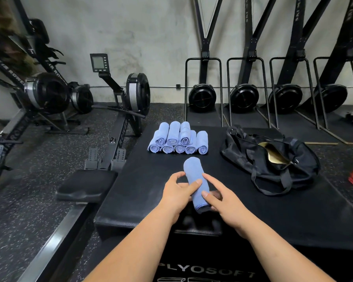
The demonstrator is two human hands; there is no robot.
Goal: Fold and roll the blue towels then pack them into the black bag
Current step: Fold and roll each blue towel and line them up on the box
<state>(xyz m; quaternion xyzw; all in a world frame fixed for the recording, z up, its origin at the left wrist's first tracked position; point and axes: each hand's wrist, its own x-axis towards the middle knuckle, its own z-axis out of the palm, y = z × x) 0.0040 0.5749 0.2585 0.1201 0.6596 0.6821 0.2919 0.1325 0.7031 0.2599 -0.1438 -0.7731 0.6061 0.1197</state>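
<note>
Holding a rolled towel (pixel 195 176) over the near surface (pixel 143 180), L grip (pixel 178 193) & R grip (pixel 222 200) both clasp its near end. Other rolls (pixel 177 140) stacked at far edge w/ open bag (pixel 273 161) to their right, apart.

A rough grey concrete wall (pixel 151 37) closes the far side. The floor (pixel 39 169) is black rubber flecked with white. Black rowing machines (pixel 130 94) stand on the left, one carrying a small monitor (pixel 99 62) on an arm. To the right, four black fan-wheel trainers (pixel 202 96) line the wall on dark platforms, their masts rising out of view. A black padded box (pixel 141 190) lettered PLYOSOFT fills the near middle. The light is even and soft.
</note>
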